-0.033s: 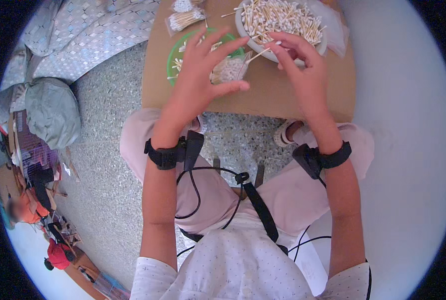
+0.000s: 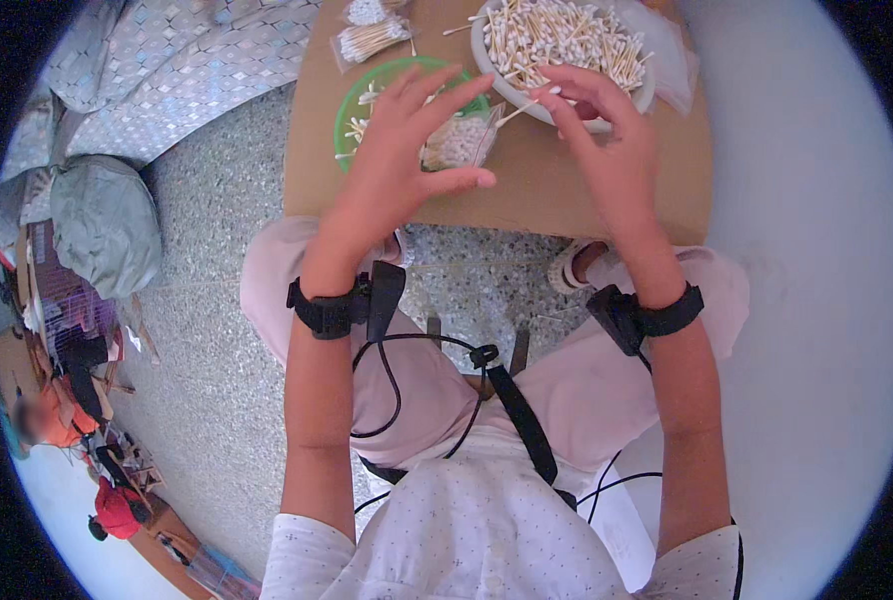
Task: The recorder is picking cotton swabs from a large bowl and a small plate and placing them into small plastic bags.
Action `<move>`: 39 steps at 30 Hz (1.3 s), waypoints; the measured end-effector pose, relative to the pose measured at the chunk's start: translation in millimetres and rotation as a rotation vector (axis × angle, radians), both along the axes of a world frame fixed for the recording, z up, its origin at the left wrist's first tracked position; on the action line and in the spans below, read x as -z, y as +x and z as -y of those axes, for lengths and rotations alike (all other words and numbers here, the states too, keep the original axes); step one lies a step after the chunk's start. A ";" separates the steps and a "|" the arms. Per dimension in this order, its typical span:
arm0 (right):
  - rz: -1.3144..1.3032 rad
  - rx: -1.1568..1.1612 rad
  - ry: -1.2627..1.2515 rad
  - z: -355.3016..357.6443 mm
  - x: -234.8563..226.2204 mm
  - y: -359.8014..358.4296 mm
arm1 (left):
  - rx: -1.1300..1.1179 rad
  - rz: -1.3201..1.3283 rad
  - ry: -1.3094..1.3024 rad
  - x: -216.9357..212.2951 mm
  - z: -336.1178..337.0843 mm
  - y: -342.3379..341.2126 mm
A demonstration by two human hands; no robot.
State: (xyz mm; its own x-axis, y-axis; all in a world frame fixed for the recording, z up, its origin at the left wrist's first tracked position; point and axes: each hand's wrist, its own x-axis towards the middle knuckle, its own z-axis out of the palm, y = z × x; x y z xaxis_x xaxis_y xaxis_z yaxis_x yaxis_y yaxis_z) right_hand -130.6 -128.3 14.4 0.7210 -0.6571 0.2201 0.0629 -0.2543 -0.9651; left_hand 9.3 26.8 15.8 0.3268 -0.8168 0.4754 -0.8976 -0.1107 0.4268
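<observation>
My left hand is open with fingers spread over a green round tray, hiding part of it. Loose cotton swabs lie in the tray. Beside my left thumb, a clear bag of cotton swabs rests on the tray's right side. My right hand pinches a single cotton swab between thumb and forefinger, its stick slanting down toward the bag. Just beyond that hand stands a pale round bowl heaped with loose cotton swabs.
Filled small bags of swabs lie at the cardboard surface's far left. Clear plastic bags sit right of the bowl. A pale wall runs along the right. Patterned fabric and a grey-green bag are at left; people sit farther off.
My left hand has shifted very slightly, its fingertips a little lower. My right hand keeps the cotton swab in nearly the same place.
</observation>
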 end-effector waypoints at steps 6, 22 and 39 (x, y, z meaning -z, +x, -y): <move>-0.101 0.065 -0.339 -5.0 3.9 -1.7 | 0.146 -0.387 0.140 13.1 -5.5 -0.8; -0.155 -0.076 -0.149 -17.2 25.5 5.0 | 0.108 -0.369 0.153 22.2 -3.7 -1.5; -0.239 -0.099 -0.573 -22.9 27.7 7.3 | 0.110 -0.360 0.148 21.5 -1.3 -0.8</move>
